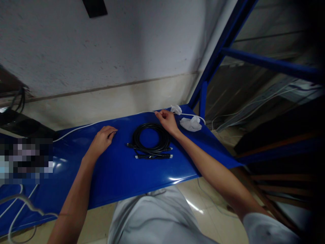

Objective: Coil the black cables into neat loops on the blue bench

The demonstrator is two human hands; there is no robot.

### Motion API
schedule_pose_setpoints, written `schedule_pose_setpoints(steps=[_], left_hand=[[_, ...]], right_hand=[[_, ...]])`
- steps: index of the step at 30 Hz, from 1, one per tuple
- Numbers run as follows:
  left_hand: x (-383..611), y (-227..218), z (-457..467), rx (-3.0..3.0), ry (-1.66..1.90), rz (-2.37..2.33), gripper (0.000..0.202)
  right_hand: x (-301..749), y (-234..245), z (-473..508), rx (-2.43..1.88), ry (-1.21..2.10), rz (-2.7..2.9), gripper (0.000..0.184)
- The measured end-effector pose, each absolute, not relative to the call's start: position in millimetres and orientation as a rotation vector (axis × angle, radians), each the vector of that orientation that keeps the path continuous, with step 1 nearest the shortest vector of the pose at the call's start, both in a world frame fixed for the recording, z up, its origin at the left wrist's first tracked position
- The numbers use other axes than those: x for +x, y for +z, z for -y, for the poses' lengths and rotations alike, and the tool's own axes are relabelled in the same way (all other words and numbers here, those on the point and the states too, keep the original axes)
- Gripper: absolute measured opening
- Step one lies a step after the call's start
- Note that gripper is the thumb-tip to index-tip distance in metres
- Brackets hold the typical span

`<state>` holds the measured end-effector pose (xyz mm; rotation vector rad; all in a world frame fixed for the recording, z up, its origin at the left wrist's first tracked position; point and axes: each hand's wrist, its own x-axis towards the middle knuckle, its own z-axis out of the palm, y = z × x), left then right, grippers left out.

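A black cable coil lies in the middle of the blue table top, its plug ends pointing right at the front. My right hand is at the coil's far right side, fingers pinched on a thin white cable that runs along the table's back edge. My left hand rests on the blue surface to the left of the coil, fingers curled under, holding nothing I can see.
White crumpled items lie at the table's far right corner. A blue metal frame rises at the right. More white cables hang at the lower left. A wall stands right behind the table.
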<state>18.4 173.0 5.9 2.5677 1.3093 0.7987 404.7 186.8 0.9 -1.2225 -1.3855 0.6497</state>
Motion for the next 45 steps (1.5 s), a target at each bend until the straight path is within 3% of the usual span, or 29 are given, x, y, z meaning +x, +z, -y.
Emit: schedule_pose_setpoints(steps=[45], left_hand=[[17.2, 9.1, -171.5, 2.642, 0.744, -1.498, 0.032]], right_hand=[[404.5, 0.5, -186.8, -1.222, 0.626, 1.404, 0.054]])
